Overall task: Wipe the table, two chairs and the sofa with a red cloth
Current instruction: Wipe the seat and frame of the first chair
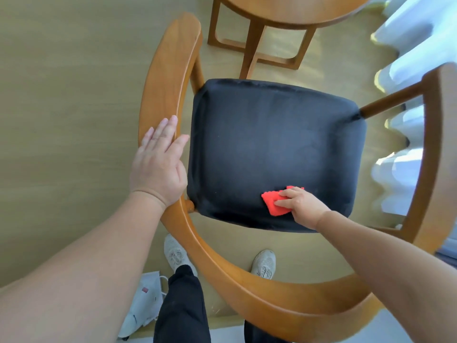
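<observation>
Two hands work at one chair (259,285). The right hand (300,204) grips a crumpled red cloth (273,204) on the near edge of the dark velvety seat (272,144). The left hand (160,167) lies flat, fingers straight, on the curved glossy wooden armrest (170,70). A round wooden worktop (291,11) stands beyond.

Red cloth (274,203) on black chair seat (272,144)

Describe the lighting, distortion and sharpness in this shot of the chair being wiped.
Head view: daylight blows out the white curtains and brightens the floor beneath the table. Head view: wide-angle distortion stretches the forearms and the chair frame toward the edges. Head view: the dark seat, red cloth and right hand look sharp.
</observation>
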Motion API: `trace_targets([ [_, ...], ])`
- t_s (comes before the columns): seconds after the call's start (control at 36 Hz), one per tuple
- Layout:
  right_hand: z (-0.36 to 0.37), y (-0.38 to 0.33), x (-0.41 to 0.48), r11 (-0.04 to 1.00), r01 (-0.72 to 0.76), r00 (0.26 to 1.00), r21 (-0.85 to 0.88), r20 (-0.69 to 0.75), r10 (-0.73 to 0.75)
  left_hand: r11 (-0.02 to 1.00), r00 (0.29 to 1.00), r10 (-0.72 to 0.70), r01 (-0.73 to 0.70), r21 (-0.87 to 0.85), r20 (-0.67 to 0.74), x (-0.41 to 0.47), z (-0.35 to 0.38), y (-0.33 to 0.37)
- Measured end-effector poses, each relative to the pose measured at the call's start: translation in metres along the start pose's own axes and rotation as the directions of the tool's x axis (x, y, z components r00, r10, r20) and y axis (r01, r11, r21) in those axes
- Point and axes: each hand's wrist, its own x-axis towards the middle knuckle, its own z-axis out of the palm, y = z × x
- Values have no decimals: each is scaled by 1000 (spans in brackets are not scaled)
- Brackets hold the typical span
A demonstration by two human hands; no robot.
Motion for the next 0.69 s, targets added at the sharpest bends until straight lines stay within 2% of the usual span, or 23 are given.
trace_targets([
  [0.08,-17,-13,-17,996,-81,962,40,265,67,999,1000,11,-11,-43,-4,1,0,-2],
  [0.11,-24,-19,-21,993,-108,952,51,293,88,998,1000,15,-15,-57,0,0,1,-2],
  [0.17,-36,-33,-31,962,-234,955,142,222,199,997,999,18,-16,-78,27,-1,0,-3],
  [0.22,-52,-50,-38,883,-367,930,293,85,359,996,998,13,-7,-92,63,0,-2,-3],
  [0.31,-83,-86,-44,740,-418,846,527,-72,528,995,991,9,4,-98,136,0,-9,0],
  [0.36,-108,-110,-45,622,-433,782,652,-71,619,993,985,2,18,-114,174,3,-16,3],
  [0.44,-142,-138,-45,462,-391,721,796,-47,691,982,975,11,31,-184,221,7,-37,10],
  [0.5,-164,-155,-45,365,-307,706,879,-46,706,966,960,74,-3,-257,269,9,-55,16],
  [0.69,-222,-194,-43,148,-47,717,988,-70,694,871,877,374,-220,-439,303,24,-117,45],
])
